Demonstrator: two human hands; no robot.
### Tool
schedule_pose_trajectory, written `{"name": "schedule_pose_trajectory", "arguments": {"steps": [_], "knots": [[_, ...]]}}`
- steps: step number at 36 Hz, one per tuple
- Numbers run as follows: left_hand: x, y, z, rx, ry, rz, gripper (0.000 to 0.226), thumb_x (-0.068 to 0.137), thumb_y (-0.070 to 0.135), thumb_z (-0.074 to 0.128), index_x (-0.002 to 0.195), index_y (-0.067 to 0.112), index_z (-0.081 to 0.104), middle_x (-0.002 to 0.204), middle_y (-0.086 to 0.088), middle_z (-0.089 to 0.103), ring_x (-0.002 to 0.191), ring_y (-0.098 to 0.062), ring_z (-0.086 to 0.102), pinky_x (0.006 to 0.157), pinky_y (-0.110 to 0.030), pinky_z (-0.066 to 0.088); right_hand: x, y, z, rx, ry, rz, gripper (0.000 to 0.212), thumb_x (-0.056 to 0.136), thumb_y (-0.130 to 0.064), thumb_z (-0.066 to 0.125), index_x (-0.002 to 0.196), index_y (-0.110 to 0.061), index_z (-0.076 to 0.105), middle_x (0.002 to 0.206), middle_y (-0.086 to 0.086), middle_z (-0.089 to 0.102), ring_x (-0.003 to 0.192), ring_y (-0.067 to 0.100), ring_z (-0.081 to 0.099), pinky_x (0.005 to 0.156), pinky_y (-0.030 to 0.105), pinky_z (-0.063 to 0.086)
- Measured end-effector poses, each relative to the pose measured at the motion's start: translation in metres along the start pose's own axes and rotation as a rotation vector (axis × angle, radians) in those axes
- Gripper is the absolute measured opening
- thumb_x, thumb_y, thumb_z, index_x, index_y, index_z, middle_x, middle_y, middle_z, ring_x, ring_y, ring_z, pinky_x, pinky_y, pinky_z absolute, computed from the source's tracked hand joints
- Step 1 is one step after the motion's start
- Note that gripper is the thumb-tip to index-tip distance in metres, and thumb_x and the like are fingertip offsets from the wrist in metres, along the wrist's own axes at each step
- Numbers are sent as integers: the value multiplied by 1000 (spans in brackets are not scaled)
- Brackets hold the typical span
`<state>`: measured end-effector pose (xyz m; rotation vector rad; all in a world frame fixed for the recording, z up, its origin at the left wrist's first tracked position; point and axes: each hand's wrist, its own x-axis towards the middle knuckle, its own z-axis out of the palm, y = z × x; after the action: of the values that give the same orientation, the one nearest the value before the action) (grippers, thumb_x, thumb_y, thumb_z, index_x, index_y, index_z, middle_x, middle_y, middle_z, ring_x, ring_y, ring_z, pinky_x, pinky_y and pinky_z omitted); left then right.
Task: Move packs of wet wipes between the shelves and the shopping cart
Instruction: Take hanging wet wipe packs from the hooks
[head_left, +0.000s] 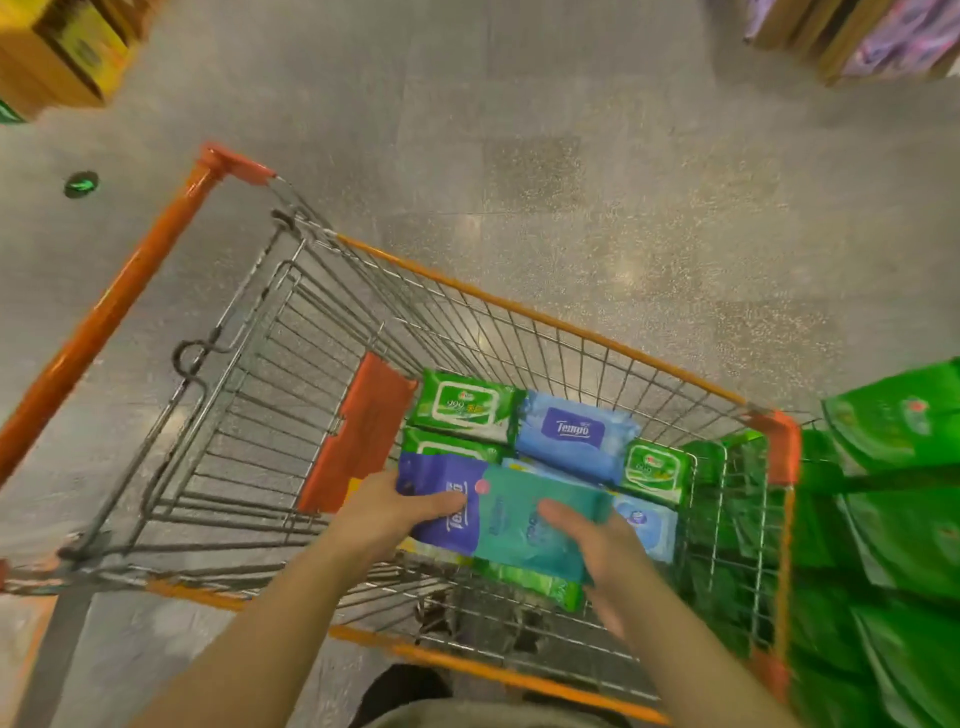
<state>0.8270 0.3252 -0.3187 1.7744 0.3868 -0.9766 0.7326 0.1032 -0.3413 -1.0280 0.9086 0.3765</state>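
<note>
An orange-framed wire shopping cart (545, 317) stands below me. Inside lie several wet wipe packs: green ones (465, 405), a light blue Tempo pack (574, 436) and others at the right. My left hand (395, 512) grips a dark purple Tempo pack (441, 493) by its left end, thumb on top. My right hand (592, 545) holds a teal pack (524, 525) beside it, thumb on its face. Both packs hover just above the ones in the cart.
A shelf of green wipe packs (893, 493) stands right against the cart's right end. Yellow boxes (67, 52) sit at the far left and wooden crates with purple goods (883, 41) at the far right. Grey speckled floor (571, 156) stretches beyond the cart.
</note>
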Motion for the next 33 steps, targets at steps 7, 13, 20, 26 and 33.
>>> {"name": "schedule_pose_trajectory", "arguments": {"steps": [7,13,20,26,33], "knots": [[52,-7,-41,232,-45,12,37,69,30,91,101,16,76,91,1,79,88,-21,75,80,-41,59,62,19,39,-66,22,-11,56,72,-25,89,121,-16,65,110,6,77,98,26,75,87,45,60],[99,-13,-68,326,-26,29,61,49,53,92,100,24,75,94,6,78,90,-16,75,84,-44,60,114,39,72,-69,73,6,47,80,-23,85,121,-15,64,114,6,76,101,26,74,91,47,59],[141,-17,-78,374,22,47,46,63,37,94,98,26,65,92,13,72,79,-3,68,59,-14,52,161,46,106,-119,126,-17,45,83,-26,82,124,-20,65,114,-1,75,100,20,73,89,42,60],[173,-39,-81,499,-17,-49,40,67,38,92,91,27,61,92,8,69,74,0,63,61,-15,50,183,61,113,-216,144,104,41,78,-32,86,112,-18,68,105,0,75,88,17,73,69,28,59],[176,-64,-74,632,-29,-104,40,73,34,89,79,31,49,99,3,63,94,-18,63,88,-32,53,189,82,108,-224,200,178,38,77,-17,87,111,-13,71,106,6,77,90,23,75,80,38,61]]}}
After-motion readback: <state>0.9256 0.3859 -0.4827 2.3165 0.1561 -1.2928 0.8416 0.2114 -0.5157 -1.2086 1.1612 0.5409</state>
